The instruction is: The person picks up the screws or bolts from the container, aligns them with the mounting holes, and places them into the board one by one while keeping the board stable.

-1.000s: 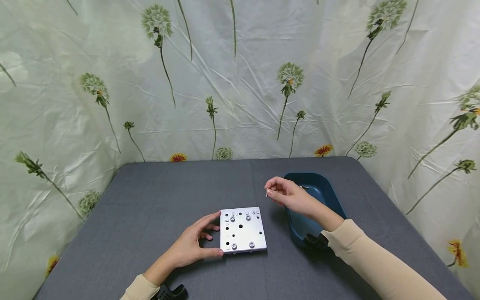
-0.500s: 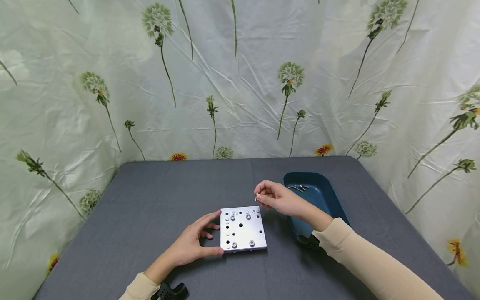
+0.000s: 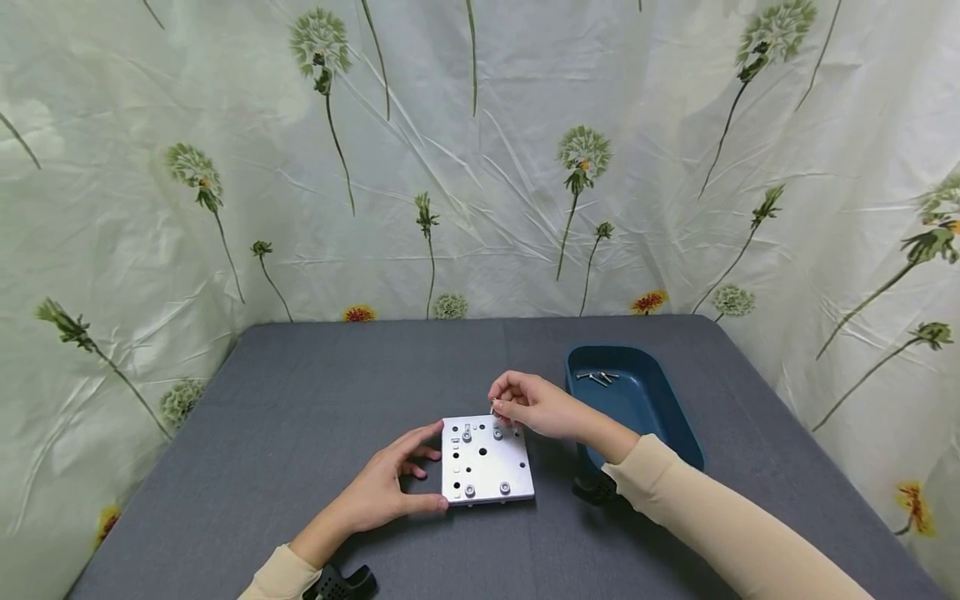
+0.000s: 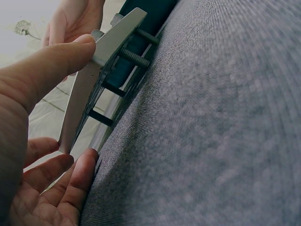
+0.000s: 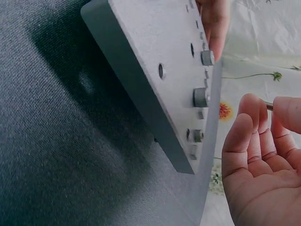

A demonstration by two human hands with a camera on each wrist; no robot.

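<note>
Metal plate (image 3: 486,459) flat on the grey table (image 3: 300,417), steadied at its left edge by the left hand (image 3: 390,492), thumb and fingers curled against the rim. Just above the plate's far edge, right hand (image 3: 528,406) with fingertips pinched on a small screw (image 3: 492,408), long axis roughly upright, tip down toward the holes along that far edge, so far nearer the plate's open holes than the left hand. Right of the plate, blue tray (image 3: 660,417) with a few more screws.
</note>
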